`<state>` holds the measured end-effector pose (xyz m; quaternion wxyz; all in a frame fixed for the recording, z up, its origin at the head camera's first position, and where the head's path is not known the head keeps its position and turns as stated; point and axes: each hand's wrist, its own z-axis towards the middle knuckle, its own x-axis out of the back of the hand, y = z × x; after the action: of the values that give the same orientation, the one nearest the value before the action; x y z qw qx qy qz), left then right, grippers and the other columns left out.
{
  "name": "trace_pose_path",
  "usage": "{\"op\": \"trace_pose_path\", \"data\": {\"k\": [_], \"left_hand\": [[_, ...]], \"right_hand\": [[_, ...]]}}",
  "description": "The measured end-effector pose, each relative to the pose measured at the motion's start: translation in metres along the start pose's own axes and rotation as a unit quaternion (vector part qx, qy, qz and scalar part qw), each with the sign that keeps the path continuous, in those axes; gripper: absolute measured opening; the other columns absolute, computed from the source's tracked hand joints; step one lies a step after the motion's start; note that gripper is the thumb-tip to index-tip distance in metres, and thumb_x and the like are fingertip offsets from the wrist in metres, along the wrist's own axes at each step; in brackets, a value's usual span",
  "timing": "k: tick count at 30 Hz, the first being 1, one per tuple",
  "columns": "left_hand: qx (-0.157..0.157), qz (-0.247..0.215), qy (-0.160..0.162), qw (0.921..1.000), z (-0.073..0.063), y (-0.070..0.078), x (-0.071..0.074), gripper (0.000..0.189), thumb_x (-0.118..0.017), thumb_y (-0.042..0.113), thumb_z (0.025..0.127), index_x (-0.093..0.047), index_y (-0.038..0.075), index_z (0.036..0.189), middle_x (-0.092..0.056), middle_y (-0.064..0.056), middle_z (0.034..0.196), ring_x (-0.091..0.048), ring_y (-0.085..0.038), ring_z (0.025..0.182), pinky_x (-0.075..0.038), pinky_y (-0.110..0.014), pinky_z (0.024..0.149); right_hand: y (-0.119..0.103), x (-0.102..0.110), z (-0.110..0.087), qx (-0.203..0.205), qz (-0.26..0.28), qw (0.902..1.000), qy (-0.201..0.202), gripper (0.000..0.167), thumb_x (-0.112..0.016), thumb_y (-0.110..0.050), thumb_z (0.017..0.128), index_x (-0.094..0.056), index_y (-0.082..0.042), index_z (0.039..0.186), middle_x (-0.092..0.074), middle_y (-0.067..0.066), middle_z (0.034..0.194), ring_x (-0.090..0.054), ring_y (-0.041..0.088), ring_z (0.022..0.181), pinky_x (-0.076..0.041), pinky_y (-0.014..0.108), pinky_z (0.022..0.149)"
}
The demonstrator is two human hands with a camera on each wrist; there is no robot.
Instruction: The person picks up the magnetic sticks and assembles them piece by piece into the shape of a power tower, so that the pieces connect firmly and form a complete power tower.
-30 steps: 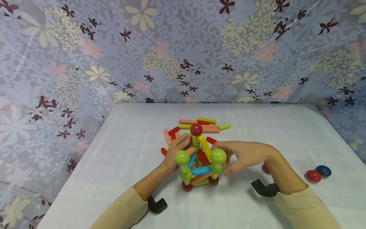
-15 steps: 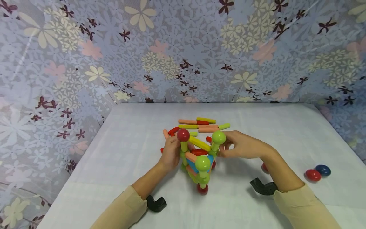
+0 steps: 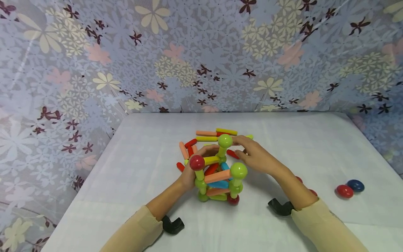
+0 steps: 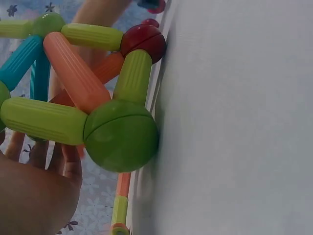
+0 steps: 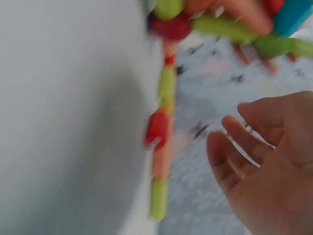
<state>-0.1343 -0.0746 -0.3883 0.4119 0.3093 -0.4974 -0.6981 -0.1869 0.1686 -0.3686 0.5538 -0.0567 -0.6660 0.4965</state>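
Observation:
A triangular tower of magnetic rods and balls [image 3: 217, 184] stands on the white table in the head view. Green rods and balls form its corners, with orange, blue, red and yellow rods between. One top ball [image 3: 197, 163] is dark red; two are green. My left hand [image 3: 190, 171] holds the tower from its left side, fingers reaching round behind it. In the left wrist view, the fingertips lie behind a light-green rod [image 4: 44, 120]. My right hand [image 3: 259, 158] is to the right of the tower, fingers loosely bent. In the right wrist view nothing lies between its fingers [image 5: 244, 142].
Several loose rods [image 3: 206, 139] in orange, yellow, red and green lie behind and left of the tower. At the right are a red ball [image 3: 344, 191] and a blue ball [image 3: 355, 186]. More red balls [image 3: 312, 192] lie by the right forearm. A floral cloth [image 3: 201, 56] hangs behind.
The tower has turned: its red top ball went from the back to the front left. My right hand has come off the tower and moved farther back.

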Motion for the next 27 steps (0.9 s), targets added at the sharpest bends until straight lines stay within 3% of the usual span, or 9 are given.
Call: {"op": "trace_pose_path", "data": {"k": [3,5,7,13,18,20,23,25,27], "left_hand": [[0.019,-0.008,0.000,0.9998,-0.001,0.002,-0.002,0.048,-0.029,0.025,0.099,-0.044,0.001,0.138,-0.048,-0.014,0.134,-0.043,-0.028,0.125,-0.036,-0.045,0.104],[0.037,-0.012,0.010,0.9992,-0.001,0.003,-0.003,0.048,-0.032,0.027,0.099,-0.047,0.001,0.136,-0.049,-0.012,0.132,-0.045,-0.027,0.123,-0.037,-0.043,0.104],[0.057,-0.023,0.024,0.9979,-0.001,0.003,-0.004,0.048,-0.035,0.028,0.099,-0.049,0.001,0.135,-0.050,-0.011,0.131,-0.046,-0.026,0.121,-0.038,-0.042,0.103],[0.070,-0.033,0.032,0.9965,-0.002,0.004,-0.004,0.052,-0.035,0.033,0.097,-0.047,0.001,0.137,-0.051,-0.012,0.131,-0.046,-0.028,0.121,-0.039,-0.042,0.102],[0.071,-0.025,0.027,0.9968,-0.002,0.004,-0.004,0.049,-0.033,0.030,0.098,-0.047,0.005,0.138,-0.051,-0.013,0.124,-0.047,-0.027,0.115,-0.043,-0.040,0.097],[0.082,-0.030,0.026,0.9959,-0.001,0.004,-0.004,0.048,-0.035,0.029,0.098,-0.049,0.005,0.137,-0.051,-0.013,0.122,-0.048,-0.025,0.112,-0.045,-0.037,0.094],[0.098,-0.050,0.019,0.9937,0.000,0.003,-0.003,0.046,-0.039,0.028,0.096,-0.052,0.003,0.133,-0.051,-0.016,0.122,-0.049,-0.023,0.106,-0.048,-0.034,0.088],[0.103,-0.061,0.020,0.9926,0.002,0.003,-0.002,0.046,-0.043,0.028,0.094,-0.053,0.002,0.130,-0.051,-0.017,0.123,-0.049,-0.023,0.105,-0.048,-0.032,0.087],[0.113,-0.077,0.028,0.9902,0.003,0.002,-0.001,0.044,-0.048,0.029,0.093,-0.054,0.002,0.126,-0.051,-0.016,0.120,-0.050,-0.023,0.104,-0.048,-0.031,0.087]], "right_hand": [[0.017,-0.002,0.000,-0.004,-0.063,0.9978,-0.020,0.065,-0.047,0.010,0.089,-0.032,-0.010,0.149,-0.039,0.011,0.147,-0.030,0.037,0.135,-0.030,0.057,0.104],[0.027,-0.003,-0.002,-0.019,-0.116,0.9923,-0.041,0.070,-0.046,0.011,0.088,-0.026,-0.009,0.152,-0.034,0.013,0.150,-0.021,0.041,0.138,-0.021,0.063,0.105],[0.032,-0.004,-0.004,-0.034,-0.156,0.9855,-0.058,0.069,-0.047,0.008,0.089,-0.026,-0.009,0.152,-0.033,0.013,0.151,-0.018,0.043,0.139,-0.021,0.067,0.102],[0.034,-0.003,-0.004,-0.044,-0.233,0.9709,-0.037,0.057,-0.055,-0.005,0.093,-0.037,-0.014,0.146,-0.043,0.013,0.143,-0.034,0.040,0.131,-0.033,0.066,0.094],[0.034,-0.003,-0.001,-0.047,-0.301,0.9525,0.004,0.037,-0.065,-0.016,0.090,-0.058,-0.010,0.127,-0.056,0.012,0.118,-0.053,0.034,0.107,-0.044,0.055,0.085],[0.034,-0.003,-0.001,-0.059,-0.305,0.9503,0.007,0.026,-0.067,-0.019,0.089,-0.062,-0.008,0.113,-0.059,0.009,0.103,-0.057,0.029,0.092,-0.048,0.048,0.077],[0.033,-0.003,-0.002,-0.082,-0.271,0.9592,-0.003,0.018,-0.066,-0.023,0.091,-0.061,-0.007,0.097,-0.059,0.003,0.086,-0.056,0.021,0.074,-0.048,0.039,0.065],[0.032,-0.001,-0.002,-0.098,-0.232,0.9676,-0.015,0.021,-0.063,-0.028,0.093,-0.060,-0.007,0.098,-0.058,0.000,0.078,-0.053,0.017,0.065,-0.046,0.035,0.059],[0.031,0.003,-0.003,-0.113,-0.194,0.9739,-0.035,0.031,-0.059,-0.034,0.096,-0.059,-0.005,0.108,-0.057,-0.001,0.074,-0.052,0.016,0.061,-0.044,0.032,0.056]]}}
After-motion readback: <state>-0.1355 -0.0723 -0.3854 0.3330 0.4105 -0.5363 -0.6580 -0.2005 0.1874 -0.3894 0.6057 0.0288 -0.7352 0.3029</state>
